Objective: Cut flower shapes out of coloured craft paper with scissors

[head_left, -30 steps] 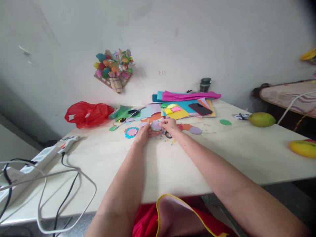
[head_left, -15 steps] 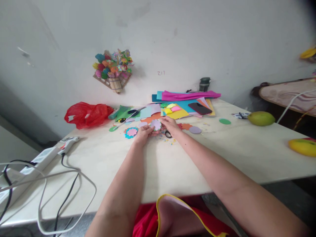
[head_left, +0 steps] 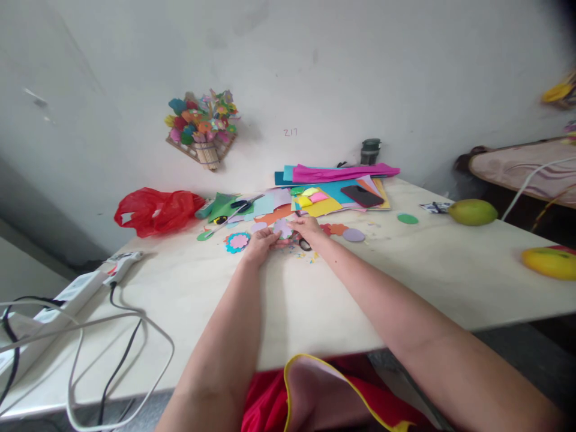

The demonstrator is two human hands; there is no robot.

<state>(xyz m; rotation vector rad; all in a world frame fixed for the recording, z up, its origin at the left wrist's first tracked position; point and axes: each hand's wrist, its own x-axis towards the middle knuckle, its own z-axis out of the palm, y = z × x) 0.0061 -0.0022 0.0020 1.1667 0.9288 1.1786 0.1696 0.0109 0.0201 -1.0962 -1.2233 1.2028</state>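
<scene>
A pale lilac paper flower (head_left: 283,228) with a scalloped edge is held up just above the table. My left hand (head_left: 261,243) pinches it from the left, thumb over its lower edge. At its right side, my right hand (head_left: 306,227) has its fingers closed on the flower's edge. Just below my right hand lies a black ring-shaped item (head_left: 305,245), whose kind I cannot make out. To the left of my left hand rests a blue paper flower (head_left: 231,242) with a pink paper flower (head_left: 240,241) on top. Paper scraps (head_left: 310,257) are scattered beneath my hands.
Scissors (head_left: 242,206), coloured sheets (head_left: 342,193) and a phone (head_left: 362,195) lie behind my hands. A red plastic bag (head_left: 157,210) sits back left, with a power strip (head_left: 74,297) and cables nearer. To the right are a green disc (head_left: 407,219) and mangoes (head_left: 472,212).
The whole view has shifted slightly. My right fingers have moved a little lower along the lilac flower's right edge, while my left hand keeps its hold.
</scene>
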